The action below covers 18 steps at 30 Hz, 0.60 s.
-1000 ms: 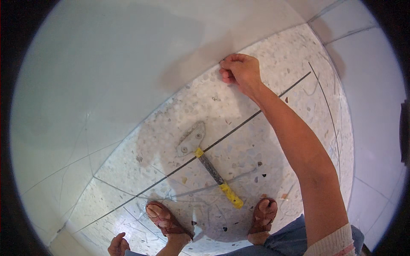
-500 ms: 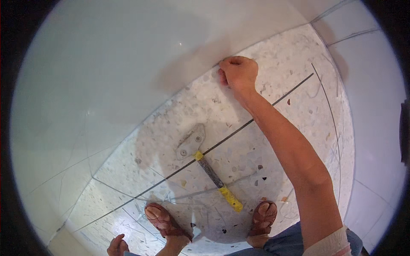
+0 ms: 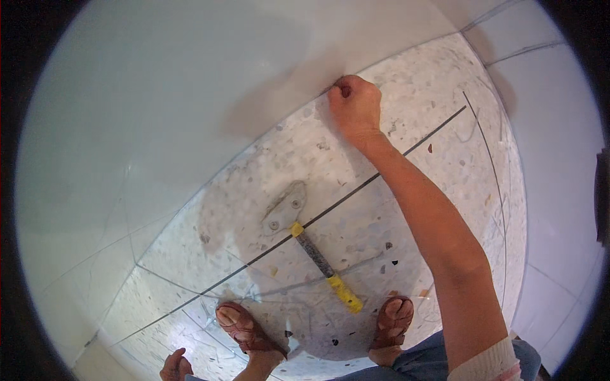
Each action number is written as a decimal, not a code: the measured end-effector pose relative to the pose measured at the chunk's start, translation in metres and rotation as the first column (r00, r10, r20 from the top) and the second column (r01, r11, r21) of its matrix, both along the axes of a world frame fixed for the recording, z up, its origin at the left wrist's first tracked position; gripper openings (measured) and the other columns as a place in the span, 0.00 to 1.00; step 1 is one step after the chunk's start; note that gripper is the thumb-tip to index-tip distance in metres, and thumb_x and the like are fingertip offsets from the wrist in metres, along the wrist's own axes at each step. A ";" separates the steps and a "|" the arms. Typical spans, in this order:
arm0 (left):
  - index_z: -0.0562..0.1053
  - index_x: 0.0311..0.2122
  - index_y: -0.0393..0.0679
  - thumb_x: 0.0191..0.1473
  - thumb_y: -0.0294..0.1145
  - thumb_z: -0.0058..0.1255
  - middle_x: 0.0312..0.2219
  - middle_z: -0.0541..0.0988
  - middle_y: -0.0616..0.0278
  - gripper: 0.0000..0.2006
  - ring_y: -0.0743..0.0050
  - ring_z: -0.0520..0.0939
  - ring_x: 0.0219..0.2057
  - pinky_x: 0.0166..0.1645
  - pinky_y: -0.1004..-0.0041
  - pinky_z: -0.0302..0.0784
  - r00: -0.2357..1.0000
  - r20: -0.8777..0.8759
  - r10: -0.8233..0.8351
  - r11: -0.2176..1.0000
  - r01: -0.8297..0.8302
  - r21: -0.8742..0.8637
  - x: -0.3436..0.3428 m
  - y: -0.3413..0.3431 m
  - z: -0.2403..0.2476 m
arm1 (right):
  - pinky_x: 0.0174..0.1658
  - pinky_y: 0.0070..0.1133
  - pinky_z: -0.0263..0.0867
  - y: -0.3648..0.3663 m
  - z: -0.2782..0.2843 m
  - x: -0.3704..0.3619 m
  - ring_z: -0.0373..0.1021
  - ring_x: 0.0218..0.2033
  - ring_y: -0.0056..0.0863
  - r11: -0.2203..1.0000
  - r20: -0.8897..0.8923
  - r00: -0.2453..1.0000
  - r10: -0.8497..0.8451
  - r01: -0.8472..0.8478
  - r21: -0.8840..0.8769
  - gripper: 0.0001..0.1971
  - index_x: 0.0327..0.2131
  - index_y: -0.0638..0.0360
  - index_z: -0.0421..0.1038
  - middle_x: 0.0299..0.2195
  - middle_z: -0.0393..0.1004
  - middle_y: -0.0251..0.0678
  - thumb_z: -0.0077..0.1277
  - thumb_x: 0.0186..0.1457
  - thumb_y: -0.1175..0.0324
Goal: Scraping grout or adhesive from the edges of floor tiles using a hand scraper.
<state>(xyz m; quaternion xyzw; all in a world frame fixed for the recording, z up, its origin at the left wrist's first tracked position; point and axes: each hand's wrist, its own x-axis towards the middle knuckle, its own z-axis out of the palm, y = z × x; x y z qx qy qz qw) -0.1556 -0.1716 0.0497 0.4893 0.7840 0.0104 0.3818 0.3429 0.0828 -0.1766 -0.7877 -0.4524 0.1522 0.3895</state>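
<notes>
My right hand [image 3: 356,108] is closed, with its curled fingers against the seam where the pale wall [image 3: 190,95] meets the speckled floor [image 3: 254,165]. Whatever those fingers may hold is hidden. At the lower left, my left hand [image 3: 176,366] hangs low, partly cut off by the frame edge. One of its fingers is stretched out, and I see nothing in it. Between the right hand and my feet lies a scraper [image 3: 314,254]. It has a wide grey head with two screws and a dark handle wrapped in yellow at both ends; neither hand touches it.
My sandalled feet, left [image 3: 244,327] and right [image 3: 391,322], stand on either side of the scraper's handle end. A long dark strip [image 3: 356,189] crosses the floor diagonally, passing by the scraper. Small dark chips are scattered around. Another tiled wall [image 3: 553,190] rises at the right.
My right hand has shifted slightly up along the wall's foot and turned a little, staying closed. The left hand and the scraper have hardly changed place.
</notes>
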 end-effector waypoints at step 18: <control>0.75 0.47 0.39 0.62 0.34 0.48 0.19 0.66 0.74 0.13 0.85 0.64 0.21 0.24 0.79 0.58 0.983 -0.055 -0.175 0.984 0.176 0.015 -0.014 -0.004 -0.004 | 0.34 0.29 0.71 0.003 -0.005 0.001 0.75 0.27 0.41 0.996 0.090 0.993 0.077 -0.082 0.043 0.08 0.29 0.67 0.76 0.25 0.77 0.49 0.52 0.48 0.71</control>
